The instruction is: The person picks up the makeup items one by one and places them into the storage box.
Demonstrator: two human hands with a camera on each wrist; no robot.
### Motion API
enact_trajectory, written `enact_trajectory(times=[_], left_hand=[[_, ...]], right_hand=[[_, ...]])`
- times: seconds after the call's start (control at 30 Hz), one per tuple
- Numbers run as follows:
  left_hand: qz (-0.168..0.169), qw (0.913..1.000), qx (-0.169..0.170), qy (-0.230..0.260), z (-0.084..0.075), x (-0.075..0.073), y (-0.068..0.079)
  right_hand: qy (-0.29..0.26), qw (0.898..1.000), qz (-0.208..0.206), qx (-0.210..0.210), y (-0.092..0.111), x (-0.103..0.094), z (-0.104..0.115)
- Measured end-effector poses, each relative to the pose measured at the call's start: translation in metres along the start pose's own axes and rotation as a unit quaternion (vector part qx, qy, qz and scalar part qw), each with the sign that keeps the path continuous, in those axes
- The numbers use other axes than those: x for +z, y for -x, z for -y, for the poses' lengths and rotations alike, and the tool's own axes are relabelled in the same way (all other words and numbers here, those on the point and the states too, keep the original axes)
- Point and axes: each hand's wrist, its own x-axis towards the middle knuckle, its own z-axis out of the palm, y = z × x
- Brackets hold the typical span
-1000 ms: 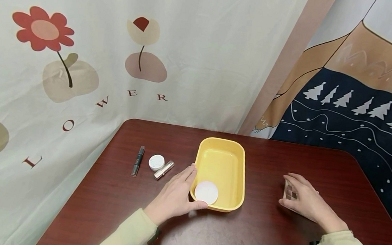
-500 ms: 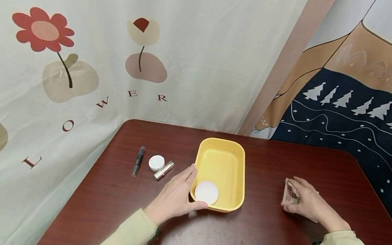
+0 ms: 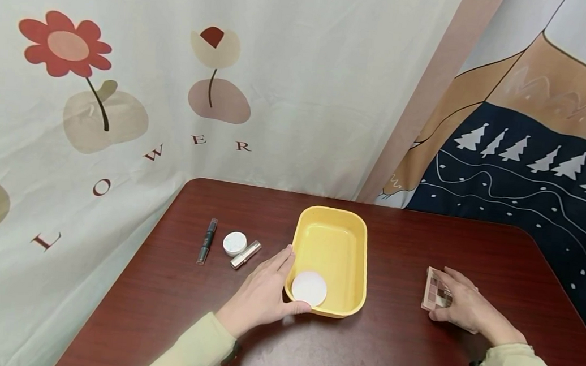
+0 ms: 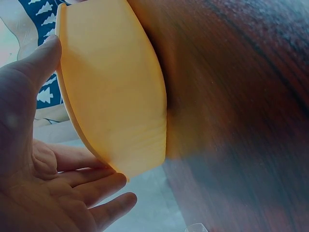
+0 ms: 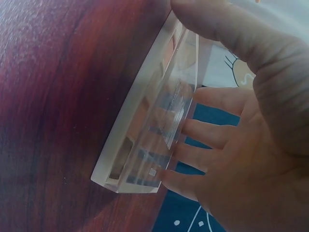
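Observation:
In the head view a yellow plastic bin (image 3: 341,254) stands mid-table, with a round white disc (image 3: 309,289) inside its near left corner. My left hand (image 3: 259,297) rests against the bin's left side and near corner, fingers fairly straight and thumb along the near rim. To the right, an eyeshadow palette (image 3: 434,292) with a clear lid lies flat on the table. My right hand (image 3: 468,306) is over its right part, hiding much of it. The right wrist view shows relaxed fingertips (image 5: 171,179) at the palette's clear lid (image 5: 166,121) and the thumb near its upper end.
Left of the bin lie a dark double-ended stick (image 3: 207,241), a small round white jar (image 3: 235,243) and a silvery lipstick tube (image 3: 245,255) close to the jar. A printed curtain (image 3: 299,93) hangs behind the dark red wooden table (image 3: 357,352).
My right hand has drawn back slightly to the right, its thumb and index finger off the palette's left edge, so more of the palette shows. My left hand and the bin stay put.

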Motion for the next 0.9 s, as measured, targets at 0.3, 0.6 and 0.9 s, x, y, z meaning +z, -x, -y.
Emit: enact_trajectory(times=[0.3,0.6,0.9], left_hand=[[-0.008,0.9999,0.007,-0.005,0.0003,0.0004,-0.0001],[-0.004,1.0000,0.006,-0.005,-0.0004,-0.0006,0.0001],[-0.006,0.9999,0.007,-0.009,-0.0015,-0.0013,-0.0002]], right_hand=[[0.026,0.999,-0.021,-0.005,-0.0013,0.0011,-0.0011],[0.040,0.998,-0.039,-0.008,0.0002,0.0045,-0.0014],[0.045,0.997,-0.054,-0.018,0.0021,0.0054,0.0070]])
